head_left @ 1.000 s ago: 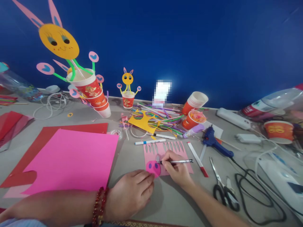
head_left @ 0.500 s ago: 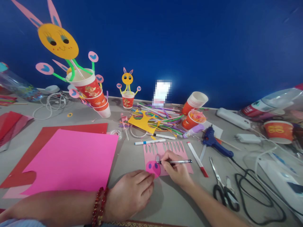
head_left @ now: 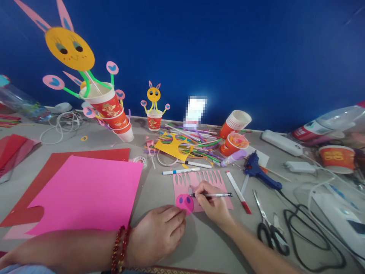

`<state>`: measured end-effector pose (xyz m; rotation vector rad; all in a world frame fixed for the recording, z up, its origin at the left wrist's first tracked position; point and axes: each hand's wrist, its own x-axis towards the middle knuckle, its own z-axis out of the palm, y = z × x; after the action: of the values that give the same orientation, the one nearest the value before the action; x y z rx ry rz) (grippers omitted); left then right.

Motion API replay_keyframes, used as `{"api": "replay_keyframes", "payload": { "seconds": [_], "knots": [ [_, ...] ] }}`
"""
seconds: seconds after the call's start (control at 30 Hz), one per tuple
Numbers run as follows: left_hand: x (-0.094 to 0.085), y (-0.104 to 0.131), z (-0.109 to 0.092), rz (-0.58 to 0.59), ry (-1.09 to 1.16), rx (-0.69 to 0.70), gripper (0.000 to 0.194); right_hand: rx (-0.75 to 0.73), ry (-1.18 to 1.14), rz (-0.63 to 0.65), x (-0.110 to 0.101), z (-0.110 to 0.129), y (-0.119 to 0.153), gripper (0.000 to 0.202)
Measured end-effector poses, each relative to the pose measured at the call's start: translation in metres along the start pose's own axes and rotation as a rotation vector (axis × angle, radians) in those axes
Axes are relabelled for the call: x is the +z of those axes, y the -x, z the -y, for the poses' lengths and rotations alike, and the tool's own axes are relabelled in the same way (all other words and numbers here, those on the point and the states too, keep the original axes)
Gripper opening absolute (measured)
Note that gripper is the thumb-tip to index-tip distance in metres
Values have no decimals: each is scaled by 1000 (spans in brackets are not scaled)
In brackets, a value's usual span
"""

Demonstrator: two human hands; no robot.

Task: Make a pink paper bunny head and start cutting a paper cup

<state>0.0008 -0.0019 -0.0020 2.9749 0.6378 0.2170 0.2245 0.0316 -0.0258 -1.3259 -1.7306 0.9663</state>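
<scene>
Just beside the right grip [head_left: 213,205] lies a pink disc [head_left: 184,204].

The grey table [head_left: 155,190] bears a red sheet [head_left: 94,153] at left, a slotted pale-pink card [head_left: 182,188], a red-and-white marker [head_left: 237,191], black-handled scissors [head_left: 267,223], a blue glue gun [head_left: 257,169] and, blurred at right, perhaps a power strip [head_left: 330,213].

Small bright-pink paper disc [head_left: 185,206], marked with two dark ovals, is laid partly over the near left corner of a light-pink sheet [head_left: 181,189]. Row of leaf-shaped holes is cut along sheet's far edge. Slim dark pen [head_left: 218,195] is held nearly level, tip at disc's upper-right edge.
</scene>
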Motion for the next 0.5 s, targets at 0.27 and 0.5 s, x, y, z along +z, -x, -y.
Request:
{"api": "replay_keyframes", "payload": {
  "seconds": [0.27, 0.5],
  "knots": [
    [0, 0, 0, -3, 0, 0, 31, 17, -10, 17, -1, 1, 1, 16],
    [-1, -1, 0, -3, -10, 5, 32, -6, 23, 2, 0, 1, 0, 16]
  ]
}}
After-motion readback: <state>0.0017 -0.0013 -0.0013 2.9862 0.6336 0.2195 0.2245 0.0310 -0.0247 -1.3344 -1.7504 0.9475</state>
